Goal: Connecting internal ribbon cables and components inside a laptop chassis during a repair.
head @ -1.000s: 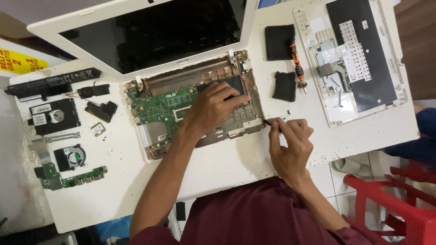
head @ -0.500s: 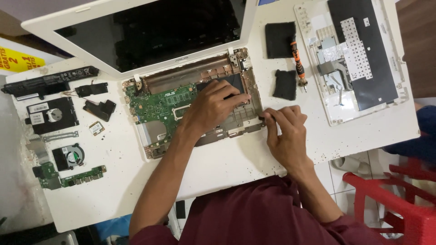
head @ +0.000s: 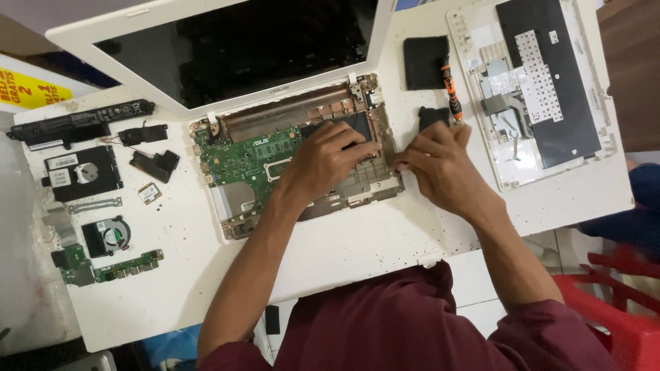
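Laptop base [head: 234, 206] holds green motherboard [head: 254, 154] under both hands.

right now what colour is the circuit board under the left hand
Green, seen in the head view: the circuit board in the opened laptop, under the left hand.

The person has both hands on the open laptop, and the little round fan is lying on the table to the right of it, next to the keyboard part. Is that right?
Not quite. Both the left hand and the right hand are at the open laptop, but the head view shows the little round fan lying on the table to the left of it, among the other removed parts. The keyboard part is on the right.
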